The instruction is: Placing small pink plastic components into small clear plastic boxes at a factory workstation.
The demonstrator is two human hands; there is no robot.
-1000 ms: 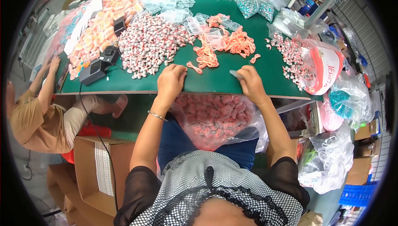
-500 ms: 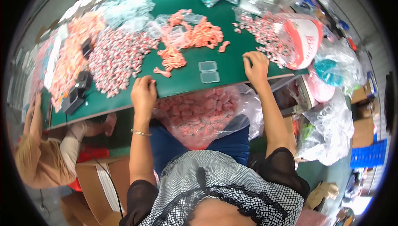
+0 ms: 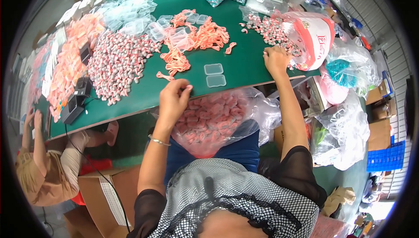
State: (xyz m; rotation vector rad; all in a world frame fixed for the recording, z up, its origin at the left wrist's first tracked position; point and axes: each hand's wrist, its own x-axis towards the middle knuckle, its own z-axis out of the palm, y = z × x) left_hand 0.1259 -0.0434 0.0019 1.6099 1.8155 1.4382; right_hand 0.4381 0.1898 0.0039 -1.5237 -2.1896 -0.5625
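Observation:
My left hand is over the table's front edge, thumb and fingers curled together. Whatever it may hold is too small to make out. At the near side of a small heap of pink-and-grey earplug-like pieces is my right hand, its fingers bent and drawn together, their contents hidden. Between the hands an opened clear plastic case lies flat, its two halves toward me. Left of the case are bundles of orange cord, with one short bundle just beyond my left hand.
A large heap of pink-and-grey pieces covers the left of the green table. Clear cases lie behind it. A red-and-white bag stands at right. Below the edge hangs a plastic bag of pink packs. Another person sits far left.
My left hand has moved right, toward the opened case. My right hand has shifted slightly right and away from me, to the small heap. The view has moved a little.

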